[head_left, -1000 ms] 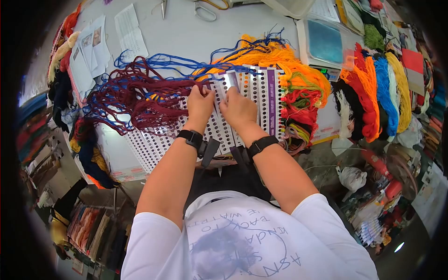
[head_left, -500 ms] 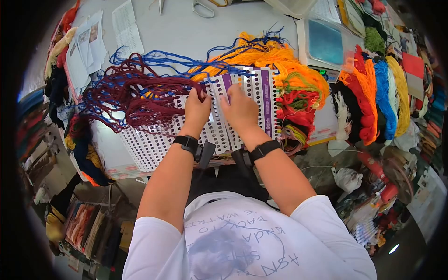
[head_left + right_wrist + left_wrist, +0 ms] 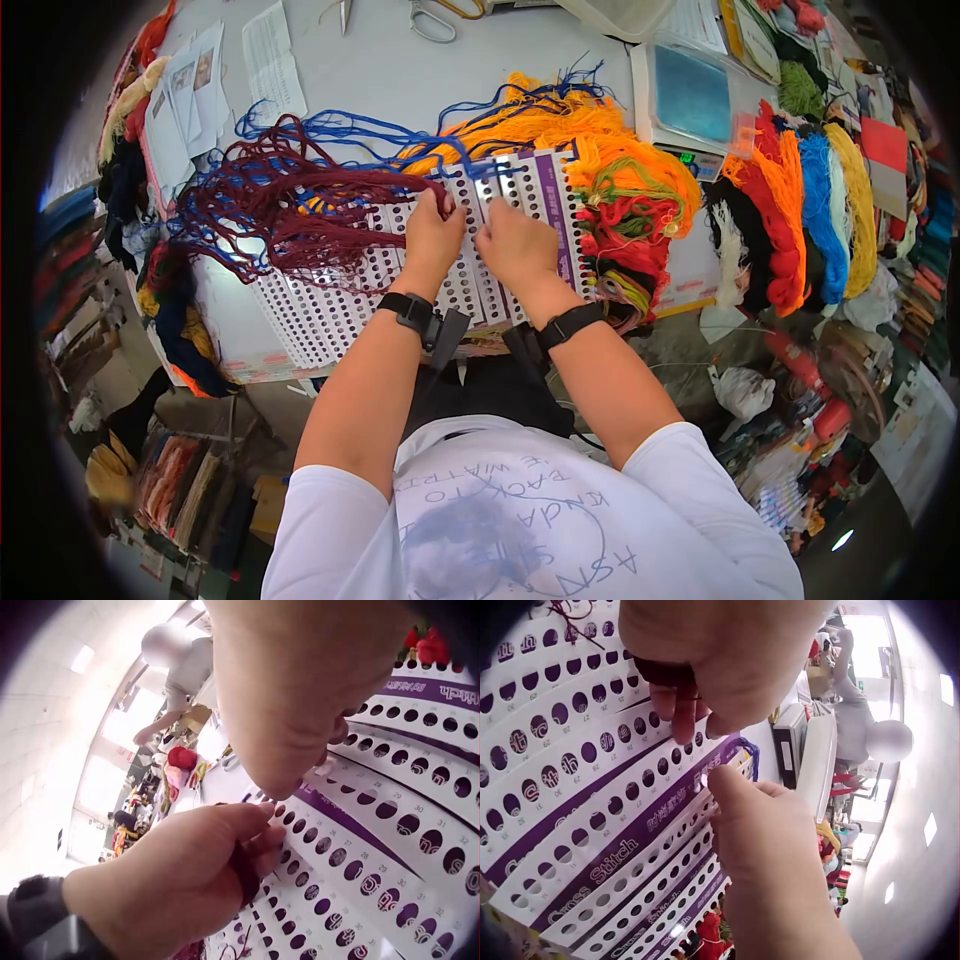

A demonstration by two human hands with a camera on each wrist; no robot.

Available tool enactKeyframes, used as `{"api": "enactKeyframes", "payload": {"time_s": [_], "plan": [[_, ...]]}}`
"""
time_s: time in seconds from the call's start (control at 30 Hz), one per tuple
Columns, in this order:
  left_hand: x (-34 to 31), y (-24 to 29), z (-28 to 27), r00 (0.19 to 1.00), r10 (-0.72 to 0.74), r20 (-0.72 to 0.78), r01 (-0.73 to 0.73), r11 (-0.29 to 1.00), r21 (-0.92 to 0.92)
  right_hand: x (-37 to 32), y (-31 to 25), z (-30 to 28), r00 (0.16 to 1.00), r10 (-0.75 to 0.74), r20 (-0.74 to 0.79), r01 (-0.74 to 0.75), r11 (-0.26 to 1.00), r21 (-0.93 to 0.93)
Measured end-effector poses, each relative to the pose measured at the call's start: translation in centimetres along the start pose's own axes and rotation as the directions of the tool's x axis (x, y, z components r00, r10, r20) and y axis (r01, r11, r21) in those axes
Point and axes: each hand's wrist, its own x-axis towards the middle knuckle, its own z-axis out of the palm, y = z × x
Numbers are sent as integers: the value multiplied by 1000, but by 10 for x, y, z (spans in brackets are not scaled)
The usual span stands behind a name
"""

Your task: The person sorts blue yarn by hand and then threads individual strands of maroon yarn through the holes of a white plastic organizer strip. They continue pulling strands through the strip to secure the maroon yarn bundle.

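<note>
My left hand grips a bundle of maroon thread, which trails left over overlapping white cards with rows of holes. Just right of it, my right hand pinches the far end of a card. In the left wrist view, the maroon strands lie inside the curled fingers of my left hand; the thumb and finger of my right hand meet at a card's edge. The right wrist view has my left hand close to my right fingertips, over numbered holes and purple bands.
Orange thread and red thread lie behind and right of the cards. Blue strands cross behind them. Scissors, papers, a clear box and hanks of coloured thread surround the work.
The fan of cards has shifted slightly left, and a purple band near my right fingers is now mostly covered. My left hand still grips the maroon bundle.
</note>
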Motion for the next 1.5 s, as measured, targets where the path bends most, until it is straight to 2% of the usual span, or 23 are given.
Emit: {"api": "enactKeyframes", "payload": {"time_s": [0.13,0.37,0.43,0.47,0.53,0.57,0.63,0.7,0.77,0.83,0.9,0.97,1.03,1.07,1.1,1.17,1.2,1.27,1.3,1.37,1.4,1.47,1.5], "plan": [[1,-8,0,1000,-7,0,7,1000,-15,-5,1,0,995,19,101,-12,998,-65],[1,-10,-1,1000,-25,2,25,999,-24,7,1,1,998,-56,26,56,998,4],[2,-4,-1,918,312,-243,-239,928,287,8,1,0,997,-18,74,19,1000,-6],[3,3,-2,918,313,-243,-240,927,287,8,3,1,997,-18,73,18,1000,-6],[7,18,-4,980,192,-48,-187,977,100,7,5,3,998,-21,56,20,1000,18],[9,26,-4,979,196,-50,-190,976,103,7,8,5,998,-24,52,23,1000,21],[11,42,-5,939,193,283,-220,973,65,5,13,9,997,-63,-49,70,983,169],[23,39,-2,933,223,283,-273,950,150,2,18,16,994,-68,-82,82,979,185],[33,36,-2,888,320,331,-428,840,335,1,23,20,991,-67,-112,88,976,197],[44,33,-3,874,348,338,-455,829,324,0,23,21,988,-65,-138,94,972,217],[59,33,-11,830,496,255,-546,630,552,-2,23,25,990,-45,-136,76,969,236],[76,46,-29,973,162,163,-205,930,304,-1,26,30,982,-48,-181,85,976,201],[83,65,-49,994,109,-31,-99,971,217,-1,26,28,976,-51,-211,101,967,233],[87,61,-59,990,133,-38,-135,987,-86,-2,26,27,969,-66,-236,129,957,260],[75,79,-70,996,93,-5,-93,983,-158,-2,26,25,969,-63,-241,128,956,264],[58,87,-87,981,48,186,46,881,-471,-1,24,19,993,19,-120,24,938,345],[40,100,-89,969,6,246,133,829,-543,-1,18,6,992,18,-125,27,937,349],[5,110,-95,916,-3,402,297,680,-671,-5,2,-24,989,117,-95,-38,803,595],[-14,121,-98,894,-65,443,383,626,-680,-7,-8,-37,990,108,-94,-30,802,597],[-44,131,-107,865,-69,497,438,586,-681,-14,-33,-64,993,95,-67,15,468,884],[-60,140,-110,862,-84,500,460,546,-700,-21,-48,-81,994,82,-72,26,467,884],[-88,160,-122,853,-72,517,474,522,-709,-36,-76,-111,998,-56,35,-25,173,985],[-95,163,-129,860,-60,506,459,523,-718,-41,-84,-116,997,-71,26,-13,177,984]]}}
